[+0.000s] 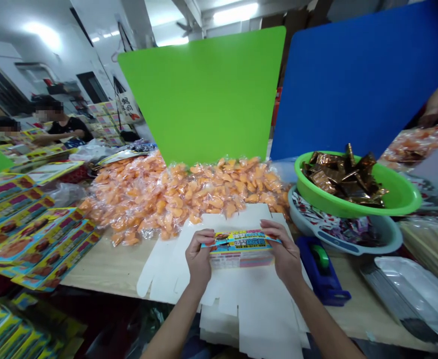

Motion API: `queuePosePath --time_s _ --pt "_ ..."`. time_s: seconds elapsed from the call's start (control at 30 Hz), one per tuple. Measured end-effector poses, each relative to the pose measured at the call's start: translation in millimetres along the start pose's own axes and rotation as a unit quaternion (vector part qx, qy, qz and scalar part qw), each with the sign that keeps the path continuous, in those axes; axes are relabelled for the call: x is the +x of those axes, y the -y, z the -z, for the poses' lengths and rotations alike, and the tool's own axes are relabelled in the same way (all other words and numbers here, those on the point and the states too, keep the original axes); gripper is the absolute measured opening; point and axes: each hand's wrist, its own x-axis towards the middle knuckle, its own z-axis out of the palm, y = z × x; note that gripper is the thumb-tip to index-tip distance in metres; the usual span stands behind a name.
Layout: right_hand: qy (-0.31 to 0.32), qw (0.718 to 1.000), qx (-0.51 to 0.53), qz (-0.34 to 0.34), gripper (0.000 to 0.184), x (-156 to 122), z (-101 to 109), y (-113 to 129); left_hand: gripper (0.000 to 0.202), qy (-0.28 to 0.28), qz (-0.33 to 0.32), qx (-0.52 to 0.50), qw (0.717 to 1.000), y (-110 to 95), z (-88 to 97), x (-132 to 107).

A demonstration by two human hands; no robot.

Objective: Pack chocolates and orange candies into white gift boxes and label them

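A printed cardboard box [241,252] in yellow, blue and pink stands in front of me. My left hand [199,252] grips its left end, fingers bent over the top edge. At the right end my right hand [285,249] holds it the same way, fingers closed along the upper flap. Beneath the box lie several unfolded white cardboard blanks [170,269], some hanging over the table's near edge. What is inside the box cannot be seen.
Behind lies a heap of orange wrapped pieces [174,194]. Printed boxes [43,244] are stacked left. On the right are a green basin [402,197] of brown packets, a grey basin [387,244], a blue tape dispenser [322,274] and clear trays [421,289]. A green divider [211,99] stands behind.
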Motion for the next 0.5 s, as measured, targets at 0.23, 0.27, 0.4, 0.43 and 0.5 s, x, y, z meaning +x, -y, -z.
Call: queuePosePath --time_s 0.23,0.27,0.4,0.43,0.5 --pt "0.258 0.957 -0.131 -0.004 0.031 15 51 16 0.012 0.283 -0.125 0.198 0.93 -24 32.8 24" --pt "0.262 0.956 -0.136 0.003 0.03 17 52 18 0.014 0.327 -0.157 0.245 0.899 -31 34.7 31" --pt "0.255 0.959 -0.123 0.016 0.027 17 47 20 0.022 0.464 -0.259 0.413 0.739 -53 20.9 49" --pt "0.25 0.961 -0.118 0.015 0.027 17 46 20 0.024 0.488 -0.279 0.435 0.703 -55 13.6 51" --pt "0.239 0.965 -0.105 0.006 0.024 17 45 21 0.027 0.511 -0.317 0.457 0.656 -55 -1.3 52"
